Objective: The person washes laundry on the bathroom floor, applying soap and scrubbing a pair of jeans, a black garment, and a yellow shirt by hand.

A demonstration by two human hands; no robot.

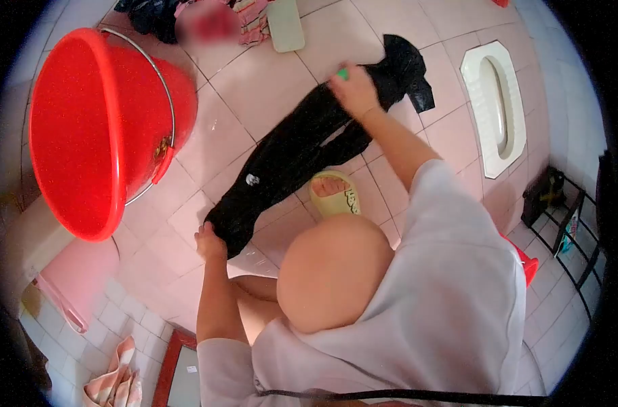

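Note:
Black trousers (292, 146) with a small white print lie stretched out on the pink floor tiles and look wet. My left hand (210, 242) is closed on their near left end, fingers gripping the cloth edge. Toward the far end, my right hand (356, 93) is pressed on the black cloth, closed around a small green object (343, 73), perhaps a piece of soap. Most of that object is hidden by the fingers. Beyond this hand the cloth's end lies bunched and folded.
A large red bucket (109, 136) with a metal handle stands at left, a pink bucket (82, 278) below it. A squat toilet (495, 108) is at right, near a black rack (566, 220). Clothes (217, 20) and a pale green board (285, 26) lie on top. My slippered foot (334, 192) is beside the trousers.

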